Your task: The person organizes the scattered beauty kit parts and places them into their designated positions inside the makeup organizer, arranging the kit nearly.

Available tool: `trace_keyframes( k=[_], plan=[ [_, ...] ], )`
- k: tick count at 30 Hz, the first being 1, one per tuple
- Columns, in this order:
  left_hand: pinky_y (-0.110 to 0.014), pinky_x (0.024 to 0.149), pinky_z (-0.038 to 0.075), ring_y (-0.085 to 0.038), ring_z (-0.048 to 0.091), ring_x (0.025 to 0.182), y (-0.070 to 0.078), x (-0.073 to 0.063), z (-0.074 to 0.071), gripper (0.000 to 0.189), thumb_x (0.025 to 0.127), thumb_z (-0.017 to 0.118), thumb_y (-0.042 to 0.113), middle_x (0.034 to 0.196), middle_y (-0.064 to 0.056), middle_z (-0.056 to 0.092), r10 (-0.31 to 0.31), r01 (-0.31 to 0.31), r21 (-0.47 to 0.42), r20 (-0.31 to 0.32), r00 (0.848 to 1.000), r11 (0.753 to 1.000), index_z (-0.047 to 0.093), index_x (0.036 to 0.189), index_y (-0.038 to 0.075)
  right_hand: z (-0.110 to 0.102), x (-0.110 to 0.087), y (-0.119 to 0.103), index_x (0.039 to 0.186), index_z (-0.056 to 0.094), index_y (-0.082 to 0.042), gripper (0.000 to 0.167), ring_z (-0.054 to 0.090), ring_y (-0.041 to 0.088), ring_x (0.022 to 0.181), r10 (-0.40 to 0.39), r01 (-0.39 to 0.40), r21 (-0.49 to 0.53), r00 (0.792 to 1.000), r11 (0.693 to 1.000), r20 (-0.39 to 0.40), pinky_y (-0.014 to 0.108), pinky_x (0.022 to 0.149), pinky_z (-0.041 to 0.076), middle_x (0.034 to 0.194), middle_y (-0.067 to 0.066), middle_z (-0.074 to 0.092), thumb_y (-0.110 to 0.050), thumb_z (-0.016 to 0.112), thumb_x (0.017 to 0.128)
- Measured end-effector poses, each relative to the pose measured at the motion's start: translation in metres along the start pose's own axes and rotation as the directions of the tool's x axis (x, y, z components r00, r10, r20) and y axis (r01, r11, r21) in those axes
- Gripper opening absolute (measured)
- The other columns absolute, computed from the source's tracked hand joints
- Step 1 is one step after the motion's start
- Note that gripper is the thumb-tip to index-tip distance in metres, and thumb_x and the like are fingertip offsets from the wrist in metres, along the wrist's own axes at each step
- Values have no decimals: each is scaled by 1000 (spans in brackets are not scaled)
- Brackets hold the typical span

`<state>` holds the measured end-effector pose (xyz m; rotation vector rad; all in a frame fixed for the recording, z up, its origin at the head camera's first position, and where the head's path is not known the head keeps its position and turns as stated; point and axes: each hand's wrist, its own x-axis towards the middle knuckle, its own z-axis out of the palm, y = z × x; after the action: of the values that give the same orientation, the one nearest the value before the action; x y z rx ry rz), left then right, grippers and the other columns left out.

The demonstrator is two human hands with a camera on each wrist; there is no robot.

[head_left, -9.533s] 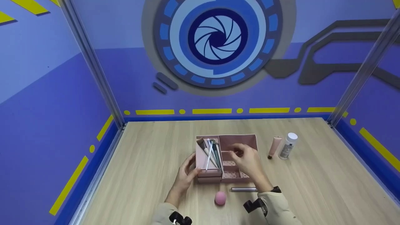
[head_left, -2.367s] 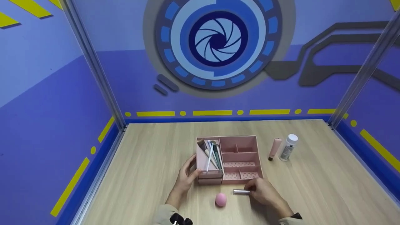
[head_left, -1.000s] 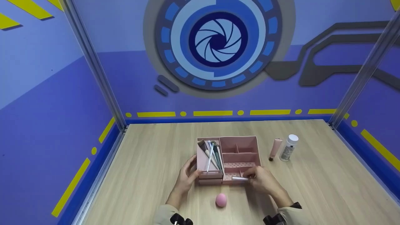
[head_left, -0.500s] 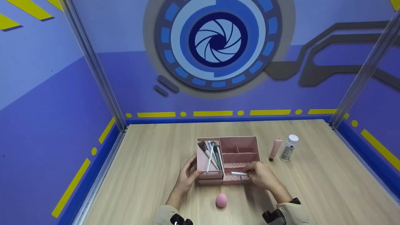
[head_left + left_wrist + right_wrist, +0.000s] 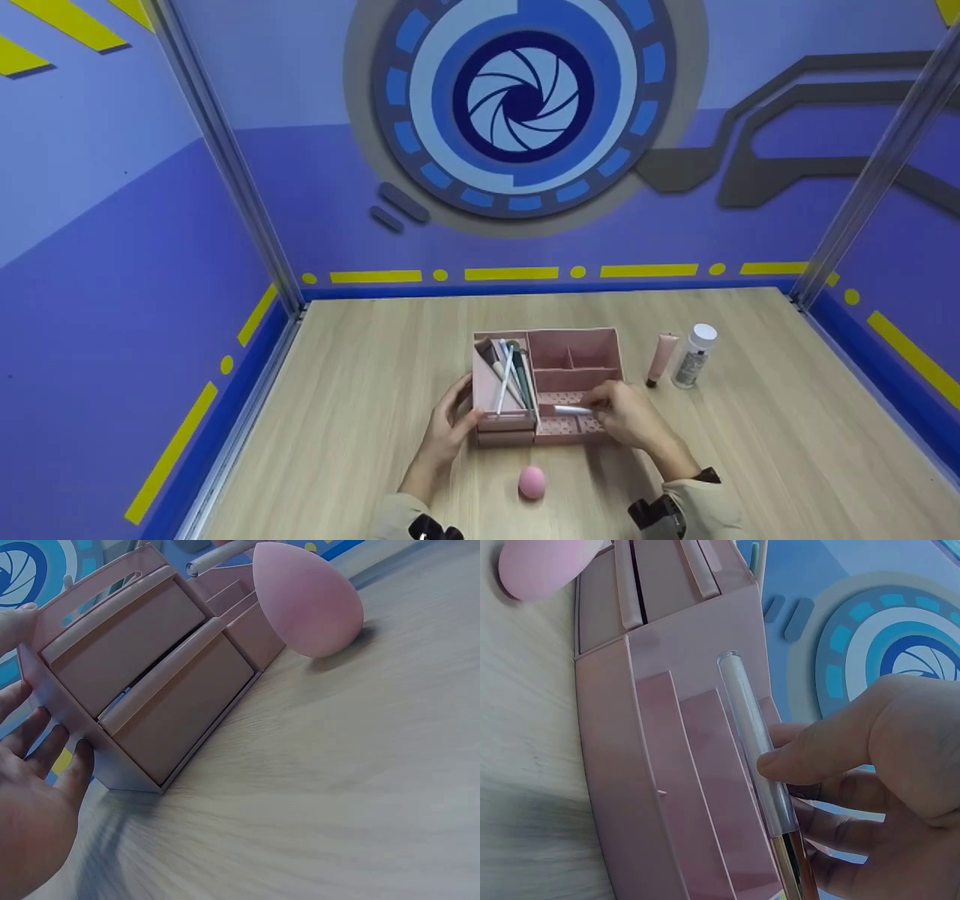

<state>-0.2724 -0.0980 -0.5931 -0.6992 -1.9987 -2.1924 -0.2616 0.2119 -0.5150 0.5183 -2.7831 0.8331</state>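
A pink makeup organizer (image 5: 574, 346) stands on the table, with several makeup brushes (image 5: 510, 375) lying in its left top tray. My left hand (image 5: 440, 431) holds its left front corner, thumb at the tray's front edge and fingertips against the side wall (image 5: 86, 742). Between thumb and fingers, my right hand (image 5: 634, 421) pinches a slim silvery cosmetic tube (image 5: 751, 727) with a gold-coloured section. The tube lies roughly level above the organizer's right front compartments, apart from their floor. In front of the organizer sits a pink makeup sponge (image 5: 532, 482).
Right of the organizer stand a pink squeeze tube (image 5: 663, 360) with a dark cap and a white-capped bottle (image 5: 694, 356). Behind the wooden table (image 5: 360, 360) rises a blue printed wall (image 5: 300, 195), with side panels left and right.
The right hand, earlier over the compartments, took the silvery tube off the table and lifted it over the organizer's front, then slightly farther back. The left hand stayed at the organizer's corner.
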Motion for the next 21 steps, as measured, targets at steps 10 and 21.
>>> trace_keyframes(
  k=[10, 21],
  plan=[
    [-59, 115, 22, -44, 27, 142, 1, -1, -1, 61, 94, 58, 0, 151, -29, 34, -6, 6, 10, 6, 1000, 1000, 30, 148, -7, -2, 6, -2, 84, 77, -14, 29, 63, 14, 74, 29, -29, 19, 1000, 999, 2, 34, 68, 54, 83, 0, 71, 8, 65, 69],
    [-53, 115, 25, -42, 24, 144, 0, 0, -1, 62, 94, 59, 2, 153, -27, 32, -21, 22, -23, 12, 1000, 1000, 30, 149, -5, 0, 12, -4, 86, 78, -15, 30, 64, 14, 75, 16, -16, 11, 1000, 1000, 3, 34, 69, 54, 84, -1, 72, 7, 64, 70]
  ],
)
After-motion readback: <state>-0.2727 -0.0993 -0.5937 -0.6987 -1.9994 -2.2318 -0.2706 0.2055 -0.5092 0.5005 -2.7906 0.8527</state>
